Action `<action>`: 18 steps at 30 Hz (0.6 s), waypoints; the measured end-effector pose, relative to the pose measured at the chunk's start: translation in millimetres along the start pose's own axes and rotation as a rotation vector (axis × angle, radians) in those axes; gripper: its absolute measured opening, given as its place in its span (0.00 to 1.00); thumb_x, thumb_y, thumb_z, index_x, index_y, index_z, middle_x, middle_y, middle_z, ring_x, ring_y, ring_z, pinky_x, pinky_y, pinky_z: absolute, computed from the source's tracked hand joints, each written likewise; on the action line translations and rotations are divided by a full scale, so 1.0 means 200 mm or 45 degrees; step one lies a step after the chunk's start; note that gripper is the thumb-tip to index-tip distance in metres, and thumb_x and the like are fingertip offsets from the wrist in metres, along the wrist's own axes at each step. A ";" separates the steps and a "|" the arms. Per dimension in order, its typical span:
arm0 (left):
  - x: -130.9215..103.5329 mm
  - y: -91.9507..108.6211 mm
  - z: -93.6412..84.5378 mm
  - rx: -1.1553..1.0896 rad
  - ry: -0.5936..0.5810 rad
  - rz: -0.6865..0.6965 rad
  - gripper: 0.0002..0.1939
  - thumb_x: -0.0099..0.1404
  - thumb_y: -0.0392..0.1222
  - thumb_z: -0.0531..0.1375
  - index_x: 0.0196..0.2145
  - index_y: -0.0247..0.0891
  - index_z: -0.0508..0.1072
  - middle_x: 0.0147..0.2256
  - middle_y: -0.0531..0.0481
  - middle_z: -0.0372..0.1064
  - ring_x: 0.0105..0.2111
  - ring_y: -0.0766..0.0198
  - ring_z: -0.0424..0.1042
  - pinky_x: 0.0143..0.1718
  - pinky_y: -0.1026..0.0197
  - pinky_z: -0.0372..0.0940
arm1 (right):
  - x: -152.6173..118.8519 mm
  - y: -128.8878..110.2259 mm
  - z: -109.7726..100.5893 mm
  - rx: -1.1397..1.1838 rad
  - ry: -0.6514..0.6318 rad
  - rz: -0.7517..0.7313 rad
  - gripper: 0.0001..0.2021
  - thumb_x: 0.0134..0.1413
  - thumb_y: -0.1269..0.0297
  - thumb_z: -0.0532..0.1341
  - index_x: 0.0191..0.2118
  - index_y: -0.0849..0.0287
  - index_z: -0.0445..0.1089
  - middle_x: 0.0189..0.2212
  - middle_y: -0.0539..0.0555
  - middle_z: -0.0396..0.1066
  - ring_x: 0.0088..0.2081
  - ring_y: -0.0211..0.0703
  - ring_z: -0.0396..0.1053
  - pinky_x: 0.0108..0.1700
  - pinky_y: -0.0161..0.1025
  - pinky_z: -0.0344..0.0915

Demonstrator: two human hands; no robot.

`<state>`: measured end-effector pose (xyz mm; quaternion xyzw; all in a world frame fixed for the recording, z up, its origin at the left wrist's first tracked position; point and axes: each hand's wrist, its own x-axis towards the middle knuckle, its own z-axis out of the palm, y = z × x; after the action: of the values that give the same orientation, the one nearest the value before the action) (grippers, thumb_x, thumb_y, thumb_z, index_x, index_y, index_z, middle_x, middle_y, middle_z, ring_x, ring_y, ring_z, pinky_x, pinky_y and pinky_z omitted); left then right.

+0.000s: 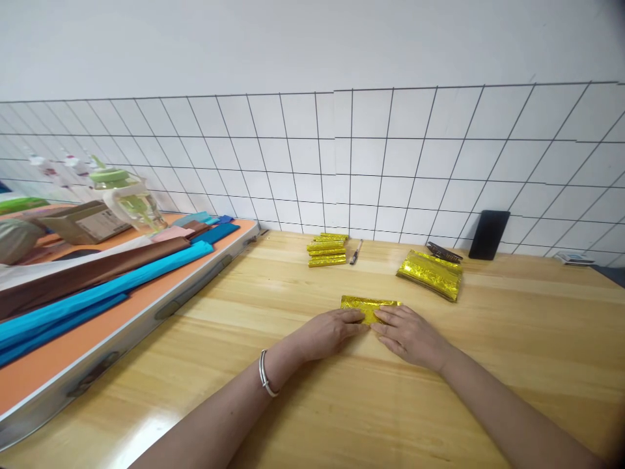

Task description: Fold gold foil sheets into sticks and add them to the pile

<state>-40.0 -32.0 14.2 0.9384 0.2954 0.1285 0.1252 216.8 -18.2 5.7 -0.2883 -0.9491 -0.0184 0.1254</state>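
A sheet of shiny gold foil paper [367, 303] lies on the wooden table in front of me, its far edge showing beyond my fingers. My left hand [333, 333] grips the near side of it, fingertips on top and thumb at the near edge. From the other side my right hand [409, 335] holds the same sheet, its fingers slightly apart on the foil and its thumb low at the near edge. The fingertips of both hands almost meet at the middle. My fingers hide part of the sheet's near edge.
Narrow folded gold strips [326, 252] lie beyond the sheet, beside a pen [356, 252]. A stack of gold foil sheets [430, 275] sits to the right, near a dark clip-like object [444, 253] and a black phone [489, 234]. Left, an orange-topped surface [146, 286] carries coloured paper and a bottle [134, 198].
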 end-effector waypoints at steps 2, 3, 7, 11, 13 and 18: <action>0.01 0.01 0.00 -0.005 0.008 0.000 0.28 0.62 0.28 0.50 0.58 0.46 0.59 0.58 0.48 0.56 0.55 0.59 0.61 0.55 0.58 0.58 | 0.01 -0.01 -0.01 -0.019 -0.002 -0.002 0.16 0.61 0.60 0.49 0.51 0.50 0.68 0.54 0.56 0.65 0.54 0.49 0.61 0.57 0.53 0.51; 0.01 0.01 -0.01 -0.003 0.008 0.004 0.28 0.62 0.28 0.50 0.58 0.45 0.59 0.58 0.48 0.57 0.54 0.59 0.61 0.55 0.59 0.58 | 0.01 -0.01 -0.01 -0.025 0.003 -0.007 0.16 0.61 0.60 0.49 0.50 0.51 0.68 0.53 0.57 0.65 0.54 0.49 0.62 0.57 0.53 0.52; 0.02 0.00 -0.01 0.009 0.019 0.020 0.24 0.64 0.30 0.50 0.56 0.44 0.62 0.57 0.48 0.59 0.54 0.59 0.62 0.55 0.59 0.58 | 0.04 -0.02 -0.03 -0.051 0.043 -0.072 0.16 0.62 0.62 0.49 0.49 0.54 0.69 0.50 0.58 0.69 0.52 0.49 0.64 0.54 0.50 0.56; 0.01 -0.03 0.00 0.042 0.047 0.034 0.22 0.65 0.31 0.50 0.55 0.45 0.64 0.56 0.49 0.60 0.53 0.60 0.63 0.54 0.60 0.59 | 0.04 -0.02 -0.03 -0.131 0.144 -0.163 0.13 0.61 0.64 0.51 0.45 0.56 0.71 0.45 0.59 0.72 0.49 0.48 0.67 0.50 0.48 0.59; 0.01 -0.05 0.00 0.074 0.046 0.060 0.21 0.65 0.32 0.50 0.55 0.45 0.64 0.56 0.48 0.60 0.53 0.61 0.64 0.54 0.60 0.59 | 0.04 -0.01 -0.03 -0.169 0.173 -0.195 0.12 0.60 0.66 0.52 0.44 0.56 0.71 0.44 0.58 0.73 0.48 0.47 0.68 0.48 0.47 0.60; 0.00 -0.08 -0.02 0.143 0.047 0.121 0.19 0.67 0.35 0.50 0.54 0.45 0.64 0.54 0.47 0.63 0.52 0.59 0.64 0.54 0.57 0.58 | 0.02 0.01 -0.04 -0.209 0.136 -0.258 0.11 0.59 0.67 0.53 0.44 0.57 0.70 0.43 0.57 0.73 0.48 0.46 0.67 0.47 0.46 0.61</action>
<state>-50.1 -19.0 12.1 0.9544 0.2595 0.1349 0.0607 217.5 -15.1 15.1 -0.1988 -0.9607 -0.1238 0.1491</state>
